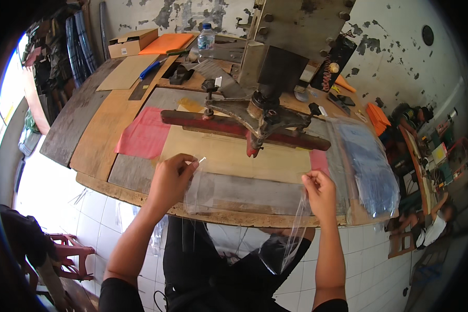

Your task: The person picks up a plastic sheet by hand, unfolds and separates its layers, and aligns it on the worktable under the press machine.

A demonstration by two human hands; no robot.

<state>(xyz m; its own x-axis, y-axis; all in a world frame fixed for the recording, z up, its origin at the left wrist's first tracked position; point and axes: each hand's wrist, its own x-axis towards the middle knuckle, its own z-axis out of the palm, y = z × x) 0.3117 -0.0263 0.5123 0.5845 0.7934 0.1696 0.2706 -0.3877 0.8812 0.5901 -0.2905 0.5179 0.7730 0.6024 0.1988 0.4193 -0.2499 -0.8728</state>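
A clear plastic sheet [295,229] hangs between my two hands, drooping past the table's front edge above my lap. My left hand [170,179] pinches its left upper corner between thumb and fingers, where a small white tip [203,159] sticks out. At the opposite corner, my right hand [321,193] is closed on the sheet in a similar pinch. Just beyond my hands, a yellowish sheet [234,164] lies on the table over a red-pink sheet [145,135]. Above them stands a press head with a red bar [291,138], which partly hides the yellowish sheet.
A pile of clear bluish plastic sheets [372,171] rests at the table's right. Toward the back are a water bottle [206,40], a cardboard box [132,44], an orange folder-like sheet [166,43] and a blue-handled tool [150,69]. Other people sit at far right; a red stool [73,249] stands left.
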